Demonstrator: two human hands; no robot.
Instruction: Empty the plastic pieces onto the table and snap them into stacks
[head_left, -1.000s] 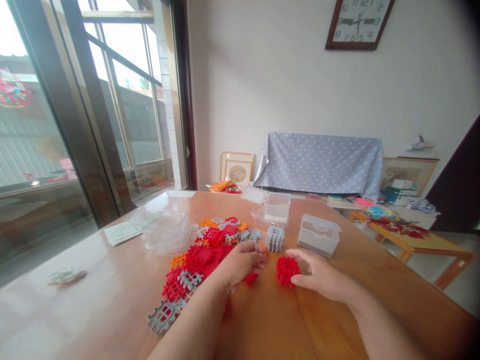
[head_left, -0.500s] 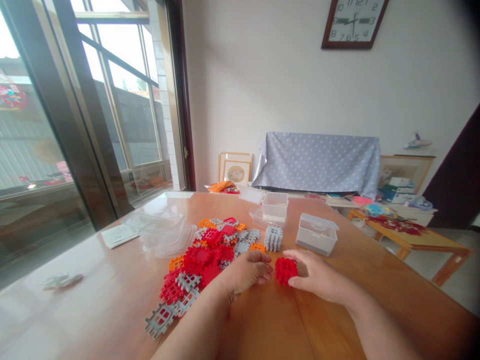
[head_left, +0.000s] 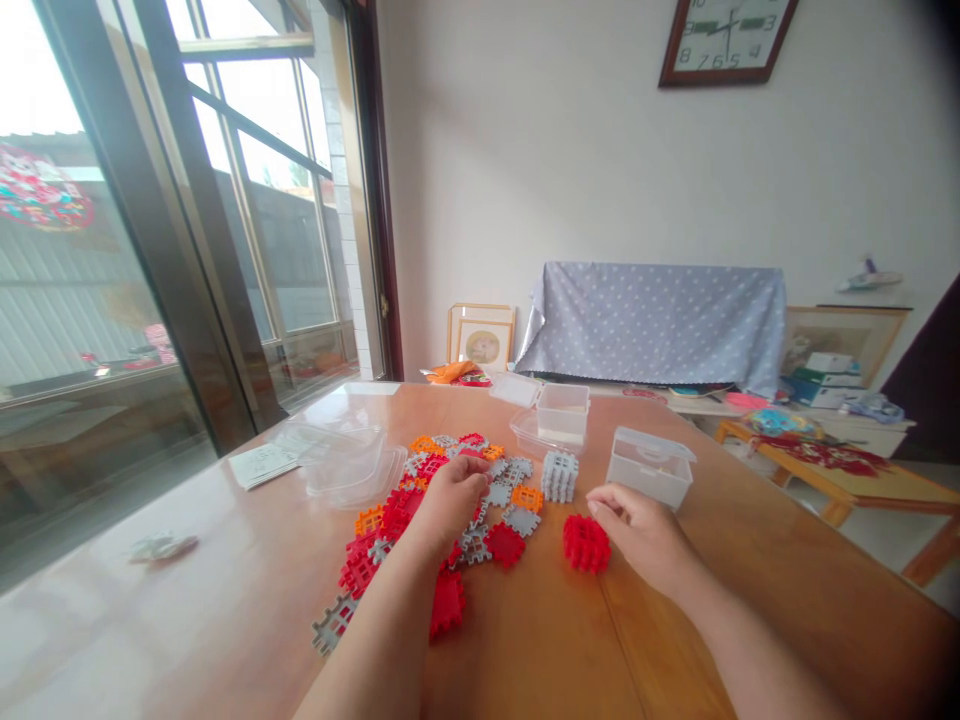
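Note:
My left hand [head_left: 457,492] is over the heap of notched plastic building tiles [head_left: 403,512], its fingers bent down and close together at the tiles. What its fingertips hold, if anything, is hidden. A small stack of red tiles [head_left: 586,543] stands on the table between my hands. My right hand [head_left: 637,525] hovers just beside and above this stack, fingers stretched forward, with nothing seen in it. Behind the red stack is a stack of grey tiles [head_left: 559,476]. A loose red tile [head_left: 505,545], a grey tile [head_left: 521,520] and an orange tile [head_left: 527,498] lie at the heap's right edge.
A clear plastic box [head_left: 651,470] stands beyond my right hand, and another clear box [head_left: 562,415] farther back. Transparent lids [head_left: 356,475] and a paper leaflet [head_left: 262,464] lie left of the heap. A small plastic packet [head_left: 163,547] rests on the table's left side.
My left hand has moved away from the red stack, up and left over the heap. My right hand has let go of the red stack and lifted slightly. The view has shifted a little left.

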